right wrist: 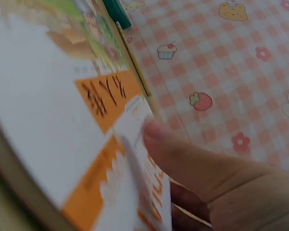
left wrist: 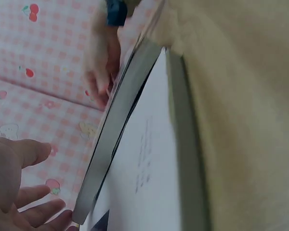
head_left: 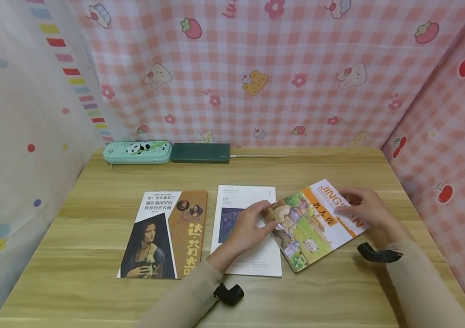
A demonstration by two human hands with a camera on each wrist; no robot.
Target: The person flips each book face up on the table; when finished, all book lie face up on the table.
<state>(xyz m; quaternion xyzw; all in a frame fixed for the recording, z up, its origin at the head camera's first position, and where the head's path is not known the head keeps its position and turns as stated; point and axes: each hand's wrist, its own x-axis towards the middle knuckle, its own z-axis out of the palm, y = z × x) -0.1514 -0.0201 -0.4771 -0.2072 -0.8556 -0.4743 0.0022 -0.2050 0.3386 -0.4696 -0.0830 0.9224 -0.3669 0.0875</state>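
Observation:
An illustrated book (head_left: 310, 228) with an orange band, tilted over the table, overlaps a white book (head_left: 257, 255) in the head view. My right hand (head_left: 368, 212) holds its upper right side, thumb (right wrist: 164, 139) across the cover and fingers behind. At the book's left corner is my left hand (head_left: 246, 228); its fingers (left wrist: 38, 207) are spread beside the page edges (left wrist: 113, 120), with the thumb held apart. The white book lies flat below, partly hidden by the left hand. Left of it lies a book with a portrait cover (head_left: 150, 241).
At the back of the wooden table (head_left: 72, 255) sit a mint pencil case (head_left: 138, 152), a dark green box (head_left: 201, 153) and a thin rod (head_left: 257, 156). Pink checked cloth (head_left: 224, 91) hangs directly behind them. Black curved pieces (head_left: 229, 294) are strapped at both wrists.

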